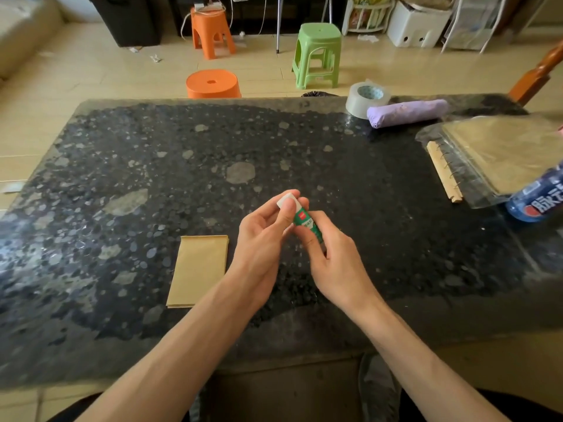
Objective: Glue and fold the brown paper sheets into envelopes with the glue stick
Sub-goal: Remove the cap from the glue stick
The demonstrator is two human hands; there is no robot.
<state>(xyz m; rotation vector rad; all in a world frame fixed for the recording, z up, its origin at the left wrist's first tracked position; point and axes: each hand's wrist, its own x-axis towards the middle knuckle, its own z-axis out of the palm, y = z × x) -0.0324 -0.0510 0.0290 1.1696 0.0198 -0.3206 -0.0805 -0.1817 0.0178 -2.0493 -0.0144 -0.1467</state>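
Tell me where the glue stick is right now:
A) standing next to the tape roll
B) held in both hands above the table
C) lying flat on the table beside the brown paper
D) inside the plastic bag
B: the left hand pinches the white cap end of the glue stick and the right hand grips its green body, to the right of the brown paper.

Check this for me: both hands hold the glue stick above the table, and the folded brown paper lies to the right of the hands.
Wrong in one respect: the folded brown paper lies to the left of the hands, not the right, as the head view shows. Both the left hand and the right hand do hold the glue stick above the table.
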